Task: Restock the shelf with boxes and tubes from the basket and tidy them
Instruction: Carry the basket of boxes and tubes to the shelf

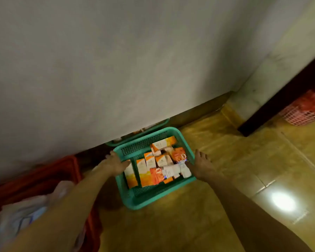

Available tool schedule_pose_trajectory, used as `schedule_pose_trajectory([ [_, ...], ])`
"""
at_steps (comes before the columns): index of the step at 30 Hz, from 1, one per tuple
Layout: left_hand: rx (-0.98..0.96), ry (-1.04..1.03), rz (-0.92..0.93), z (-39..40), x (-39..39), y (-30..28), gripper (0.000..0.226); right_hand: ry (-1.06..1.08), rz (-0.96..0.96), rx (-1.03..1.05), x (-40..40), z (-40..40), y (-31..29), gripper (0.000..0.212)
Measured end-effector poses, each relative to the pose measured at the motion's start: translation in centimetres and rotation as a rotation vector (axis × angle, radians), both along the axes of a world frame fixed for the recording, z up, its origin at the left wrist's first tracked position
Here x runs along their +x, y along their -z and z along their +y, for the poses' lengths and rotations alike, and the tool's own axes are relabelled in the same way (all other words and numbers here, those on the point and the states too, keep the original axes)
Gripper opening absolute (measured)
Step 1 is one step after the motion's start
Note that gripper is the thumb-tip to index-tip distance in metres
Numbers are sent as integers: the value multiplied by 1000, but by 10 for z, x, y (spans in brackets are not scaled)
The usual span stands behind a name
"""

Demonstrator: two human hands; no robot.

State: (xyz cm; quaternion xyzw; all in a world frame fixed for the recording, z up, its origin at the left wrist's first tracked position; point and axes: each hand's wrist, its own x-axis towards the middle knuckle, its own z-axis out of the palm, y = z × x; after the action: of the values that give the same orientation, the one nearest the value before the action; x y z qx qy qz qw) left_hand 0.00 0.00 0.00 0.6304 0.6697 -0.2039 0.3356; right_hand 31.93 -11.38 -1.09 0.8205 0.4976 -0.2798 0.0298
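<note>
A teal plastic basket (145,200) sits on the yellow tiled floor below me. It holds several orange-and-white boxes (145,171) and a few white ones (185,170), lying jumbled. My left hand (115,163) grips the basket's left rim, thumb curled over the edge. My right hand (202,166) grips the right rim, fingers reaching inside by the white boxes. No shelf is in view.
A second teal basket (140,133) lies partly under a large grey surface (116,60) filling the upper view. A red crate (44,179) with white bags stands at my left. A pink basket (305,113) sits far right beside a dark post (280,99).
</note>
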Motion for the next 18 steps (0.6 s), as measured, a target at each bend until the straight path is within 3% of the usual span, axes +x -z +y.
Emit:
schedule_pose_trajectory([
  [7,-76,-189,-53,0,8,94,140,108,72,24,1,38,81,96],
  [10,-57,-182,-44,-3,16,106,145,187,141,51,-4,39,100,108],
  [14,59,-194,-141,-13,16,111,150,227,79,45,3,10,104,116],
  [18,174,-193,-256,-25,18,122,148,463,211,63,15,-44,116,118],
])
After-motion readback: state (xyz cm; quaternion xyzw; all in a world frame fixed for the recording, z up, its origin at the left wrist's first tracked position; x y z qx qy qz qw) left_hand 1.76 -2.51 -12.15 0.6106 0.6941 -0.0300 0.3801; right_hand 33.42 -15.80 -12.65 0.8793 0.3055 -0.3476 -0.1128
